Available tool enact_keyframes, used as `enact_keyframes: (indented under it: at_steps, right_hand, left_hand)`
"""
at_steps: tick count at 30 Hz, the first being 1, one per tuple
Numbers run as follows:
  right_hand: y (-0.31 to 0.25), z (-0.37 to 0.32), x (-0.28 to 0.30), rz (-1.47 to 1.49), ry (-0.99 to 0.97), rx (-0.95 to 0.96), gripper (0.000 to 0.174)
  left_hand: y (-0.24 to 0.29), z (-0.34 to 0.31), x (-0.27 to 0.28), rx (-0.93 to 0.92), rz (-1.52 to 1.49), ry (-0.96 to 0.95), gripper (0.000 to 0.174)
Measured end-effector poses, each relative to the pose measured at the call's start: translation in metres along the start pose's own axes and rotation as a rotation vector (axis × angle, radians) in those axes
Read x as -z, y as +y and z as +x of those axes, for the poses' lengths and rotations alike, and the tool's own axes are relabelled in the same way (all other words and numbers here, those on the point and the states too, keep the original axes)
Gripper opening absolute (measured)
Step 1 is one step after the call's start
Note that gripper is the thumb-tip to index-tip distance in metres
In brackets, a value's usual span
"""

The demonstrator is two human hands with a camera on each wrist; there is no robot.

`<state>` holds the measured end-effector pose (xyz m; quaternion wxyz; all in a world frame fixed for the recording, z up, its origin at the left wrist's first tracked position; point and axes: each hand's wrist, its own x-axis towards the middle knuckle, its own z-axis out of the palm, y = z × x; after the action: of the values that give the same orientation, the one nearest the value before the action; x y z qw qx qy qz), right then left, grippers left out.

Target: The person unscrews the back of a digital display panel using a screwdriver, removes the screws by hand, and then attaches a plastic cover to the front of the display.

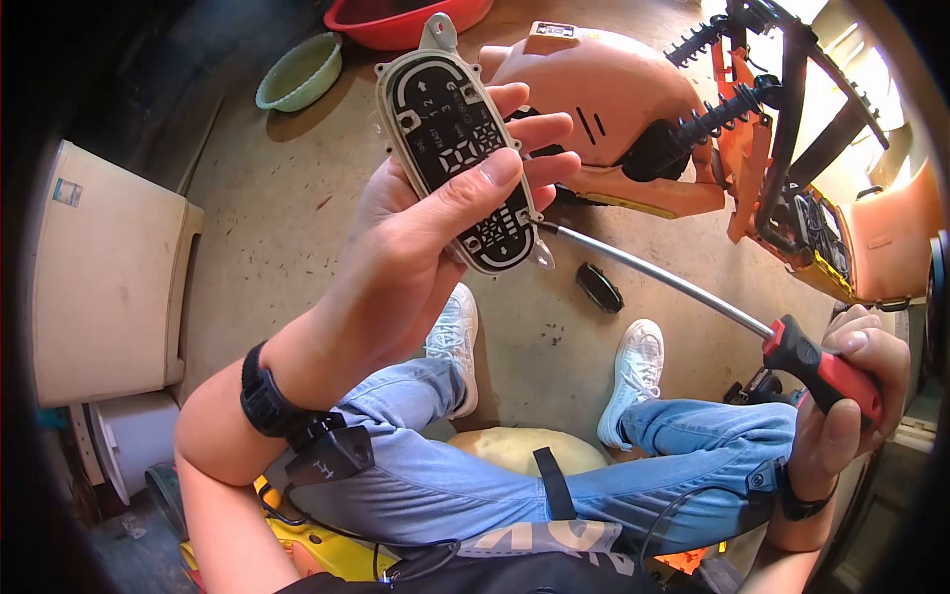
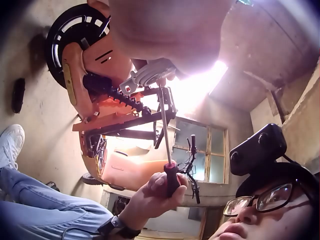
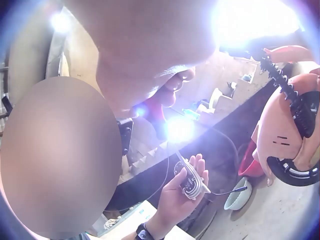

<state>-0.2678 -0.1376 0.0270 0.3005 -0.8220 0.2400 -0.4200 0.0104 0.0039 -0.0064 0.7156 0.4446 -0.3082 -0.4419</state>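
An oval scooter display panel with a black face and segment digits is held up in my left hand. The thumb lies across its face, and the fingers spread behind it. My right hand grips the red and black handle of a long screwdriver. The screwdriver's tip meets the panel's lower right rim, near a corner screw spot. In the left wrist view, the panel shows edge-on, with the shaft rising to it. In the right wrist view, the panel rests against the left palm.
A partly stripped orange scooter with black shock absorbers stands at the back right. A black part lies on the floor. Behind are a green bowl and a red basin. A whitish cabinet stands left.
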Motion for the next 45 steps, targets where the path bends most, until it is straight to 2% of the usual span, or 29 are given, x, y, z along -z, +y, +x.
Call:
enact_keyframes:
  at_steps: [1, 3, 13, 15, 22, 24, 25, 28, 31, 33, 36, 40, 43, 45]
  right_hand:
    - [0.001, 0.001, 0.000, 0.000, 0.000, -0.001, 0.063]
    - [0.003, 0.003, -0.002, -0.036, -0.064, 0.128, 0.054]
    - [0.002, 0.002, -0.004, -0.058, -0.077, 0.120, 0.056]
    - [0.000, -0.001, -0.003, -0.028, -0.003, -0.025, 0.062]
    - [0.008, -0.002, 0.004, -0.037, -0.085, 0.044, 0.062]
    - [0.003, -0.003, 0.000, -0.174, -0.024, 0.014, 0.068]
    - [0.002, -0.003, -0.002, -0.174, -0.024, 0.013, 0.068]
    - [0.002, -0.004, -0.012, -0.037, 0.003, -0.074, 0.091]
    - [0.006, -0.004, -0.006, -0.076, -0.029, -0.030, 0.096]
    - [0.011, -0.004, -0.005, -0.018, -0.077, -0.009, 0.092]
    - [0.005, 0.007, -0.012, 0.078, -0.275, 0.123, 0.068]
    - [0.007, 0.009, -0.010, 0.082, -0.305, 0.163, 0.066]
    - [0.010, 0.006, -0.007, -0.007, -0.227, 0.199, 0.068]
    - [0.013, 0.000, 0.000, -0.137, -0.138, 0.121, 0.073]
  left_hand:
    - [0.000, 0.000, 0.000, -0.004, 0.004, 0.005, 0.057]
    - [0.000, 0.000, -0.001, -0.005, 0.008, 0.010, 0.058]
    - [-0.001, -0.002, 0.001, -0.035, 0.139, -0.017, 0.060]
    - [-0.001, -0.002, 0.001, -0.034, 0.147, -0.016, 0.060]
    - [-0.005, -0.003, 0.002, -0.051, 0.206, -0.023, 0.060]
    - [-0.006, -0.003, 0.001, -0.064, 0.225, -0.030, 0.059]
    - [-0.006, -0.003, 0.001, -0.055, 0.223, -0.008, 0.058]
    - [-0.008, -0.005, 0.000, -0.032, 0.210, 0.032, 0.054]
    - [-0.008, -0.006, -0.003, -0.014, 0.218, 0.067, 0.052]
    - [-0.008, -0.006, -0.003, -0.008, 0.240, 0.086, 0.052]
    - [-0.009, -0.006, 0.000, 0.003, 0.241, 0.124, 0.051]
    - [-0.009, -0.007, -0.001, 0.047, 0.154, 0.133, 0.051]
    - [-0.007, -0.007, -0.005, 0.058, 0.130, 0.121, 0.050]
    - [-0.007, -0.007, -0.006, 0.057, 0.131, 0.115, 0.050]
